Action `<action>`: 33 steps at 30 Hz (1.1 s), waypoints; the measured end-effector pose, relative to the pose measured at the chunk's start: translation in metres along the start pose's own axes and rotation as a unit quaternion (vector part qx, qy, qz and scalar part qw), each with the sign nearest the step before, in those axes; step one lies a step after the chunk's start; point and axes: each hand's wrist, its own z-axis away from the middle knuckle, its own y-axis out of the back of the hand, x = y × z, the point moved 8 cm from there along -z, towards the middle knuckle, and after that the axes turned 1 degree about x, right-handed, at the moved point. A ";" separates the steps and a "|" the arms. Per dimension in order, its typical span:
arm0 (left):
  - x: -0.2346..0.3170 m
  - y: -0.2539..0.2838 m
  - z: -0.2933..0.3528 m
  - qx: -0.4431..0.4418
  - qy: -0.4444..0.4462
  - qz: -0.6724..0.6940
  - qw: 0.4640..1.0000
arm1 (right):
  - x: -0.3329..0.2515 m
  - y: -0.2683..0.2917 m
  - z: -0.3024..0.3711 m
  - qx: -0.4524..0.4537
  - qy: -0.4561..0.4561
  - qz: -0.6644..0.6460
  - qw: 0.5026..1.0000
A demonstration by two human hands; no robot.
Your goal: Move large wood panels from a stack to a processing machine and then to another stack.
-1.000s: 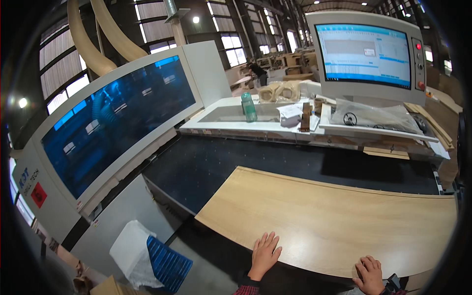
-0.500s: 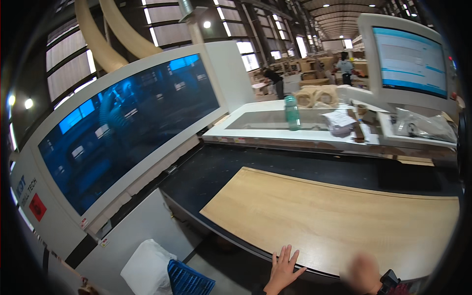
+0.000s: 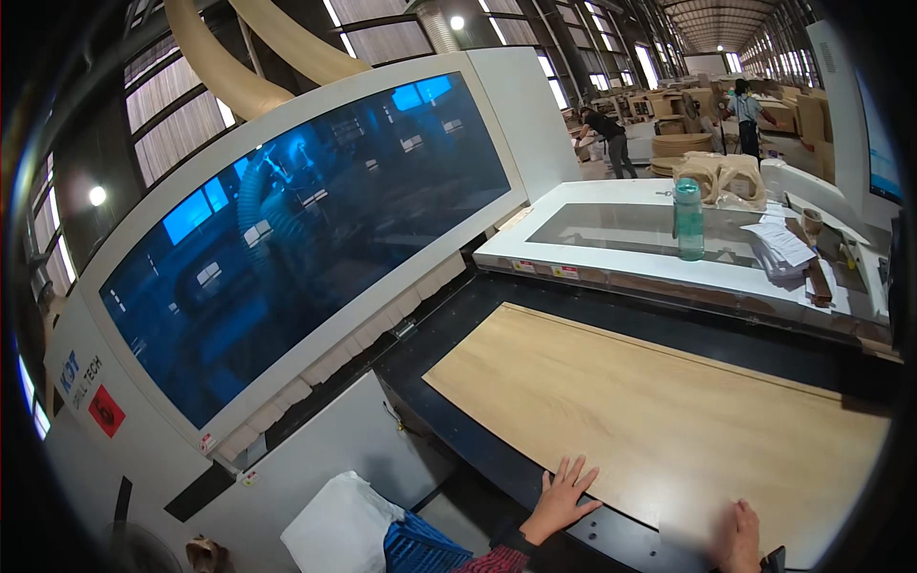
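A long pale wood-grain board lies flat on the black table of a large machine. A narrow groove line runs along its far edge. My left hand rests with spread fingers on the board's near edge. Further right, my right hand is at the same near edge. A blurred grey-tan patch beside it hides part of its fingers. Whether it holds anything is unclear.
To the left stands the machine's white hood with a dark blue window. Behind the board, a white ledge holds a green bottle and papers. Below left are a blue crate and a white bag. Two people stand far off.
My view has turned left, so the surroundings sit further right. Against the table, the board has shifted left toward the hooded machine. My left hand stays on its near edge.
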 end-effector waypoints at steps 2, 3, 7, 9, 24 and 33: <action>-0.037 0.008 -0.018 0.006 -0.005 0.005 1.000 | -0.003 -0.008 -0.014 -0.002 -0.016 0.028 0.999; -0.051 0.013 -0.027 0.016 -0.008 0.010 1.000 | -0.006 -0.011 -0.022 -0.007 -0.028 0.045 0.999; -0.098 0.016 -0.068 0.021 -0.010 0.026 0.999 | -0.006 -0.016 -0.043 0.039 -0.114 0.147 0.982; -0.119 0.018 -0.082 0.014 -0.017 0.024 0.999 | 0.010 -0.048 -0.049 0.086 -0.158 0.083 0.980; -0.232 0.039 -0.179 0.037 0.009 -0.022 0.999 | -0.045 -0.092 -0.193 0.106 -0.199 0.081 0.971; -0.262 0.041 -0.212 0.080 0.009 0.011 0.997 | -0.029 -0.105 -0.241 0.135 -0.179 0.109 0.968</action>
